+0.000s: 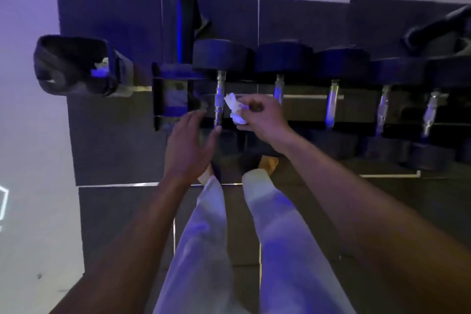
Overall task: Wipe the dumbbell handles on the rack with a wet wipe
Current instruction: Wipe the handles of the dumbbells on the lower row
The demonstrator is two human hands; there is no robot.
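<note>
Between the hands, leftmost dumbbell handle (219, 102) is sitting on the rack (305, 95), rigid, heavy-looking, likely slick; right hand (265, 116) is pinching the soft, limp wet wipe (235, 109) just beside it, left hand (187, 146) is hovering flat and empty.

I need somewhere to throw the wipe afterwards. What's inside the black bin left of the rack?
Inside the black bin, a few crumpled white scraps show near its rim. The dark liner hides whatever lies deeper.
</note>
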